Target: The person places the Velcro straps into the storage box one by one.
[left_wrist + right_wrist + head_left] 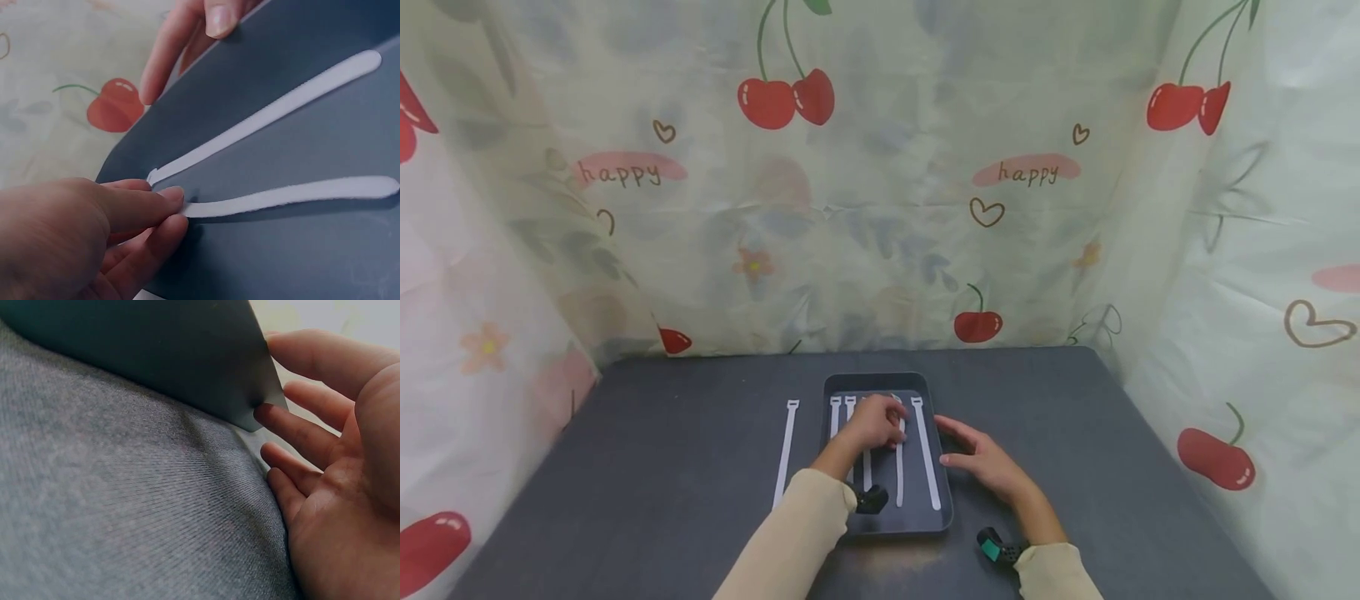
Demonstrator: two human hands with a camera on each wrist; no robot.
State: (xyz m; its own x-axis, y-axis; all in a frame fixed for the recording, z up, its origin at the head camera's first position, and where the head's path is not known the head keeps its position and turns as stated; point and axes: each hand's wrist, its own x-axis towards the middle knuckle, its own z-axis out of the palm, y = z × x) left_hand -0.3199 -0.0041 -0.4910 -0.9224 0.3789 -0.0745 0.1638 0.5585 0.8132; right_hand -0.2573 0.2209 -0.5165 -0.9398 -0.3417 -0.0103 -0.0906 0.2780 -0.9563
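Observation:
My left hand [872,422] reaches into a dark grey tray [880,523] and pinches a white hook-and-loop cable strap [900,475] near its upper end. In the left wrist view that strap [287,195] runs out from between thumb and fingers, and its head is hidden by them. Another white strap [927,454] lies to its right in the tray. My right hand [988,461] is at the tray's right side, fingers extended. The right wrist view shows fingertips [267,412] of this hand against the tray wall [187,356].
Several more white straps [835,417] lie lengthwise in the tray's left part, partly covered by my left arm. A single strap [787,450] lies on the dark cloth-covered table [685,467] left of the tray. A cherry-printed curtain [880,275] hangs behind and at both sides.

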